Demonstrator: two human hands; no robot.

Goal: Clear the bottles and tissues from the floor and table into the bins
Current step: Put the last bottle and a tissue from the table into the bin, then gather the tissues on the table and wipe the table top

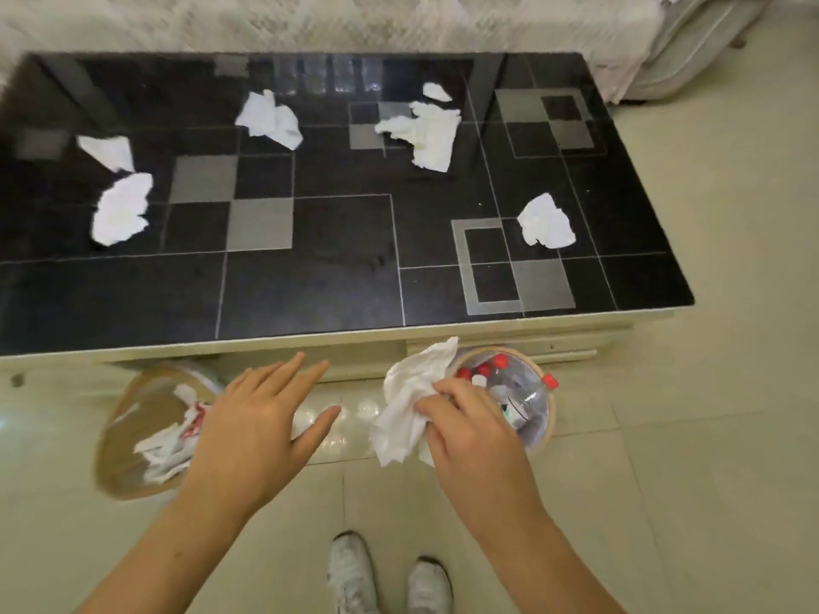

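My right hand (474, 429) pinches a crumpled white tissue (410, 401) above the floor, beside the right bin (547, 418), which holds clear bottles with red caps (501, 361). My left hand (261, 418) hovers with fingers spread and holds nothing, next to the left bin (119, 440), where tissues (170, 445) lie. Several white tissues are scattered on the black glass table (310, 294): one at the left (122, 210), one above it (108, 151), one at the back middle (272, 119), one at the back right (427, 130), one at the right (547, 222).
Both bins stand on the pale tiled floor against the table's cream base (368, 352). A lace-covered sofa (354, 19) runs behind the table. My white shoes (390, 573) are at the bottom of the view. Open floor lies to the right.
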